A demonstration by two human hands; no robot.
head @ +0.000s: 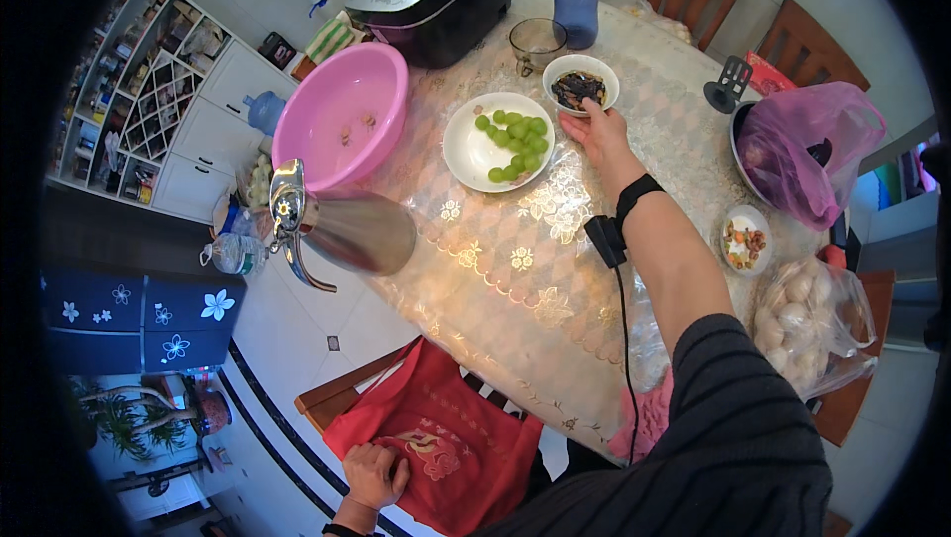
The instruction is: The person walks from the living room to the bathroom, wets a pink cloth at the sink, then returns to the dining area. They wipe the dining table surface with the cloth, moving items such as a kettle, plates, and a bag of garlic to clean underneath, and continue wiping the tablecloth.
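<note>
My right hand (600,137) holds the near rim of a small white bowl (609,100), its thumb over the edge and its fingers below. Dark pieces of food in dark liquid (578,90) lie in the bowl. Just left of it, a white plate (464,158) carries green grapes (520,139). Down at the near side, my left hand (375,474) is curled on the edge of a red cloth bag (461,433) with a printed design, which hangs over a wooden chair (327,396).
On the table (475,321) stand a pink basin (297,136), a steel vacuum jug (364,232), a black rice cooker (446,24), a glass cup (531,35) and a blue bottle (576,9). A black cable (628,344), snack dish (745,240), purple bag (802,143) and bag of eggs (795,321) are rightward.
</note>
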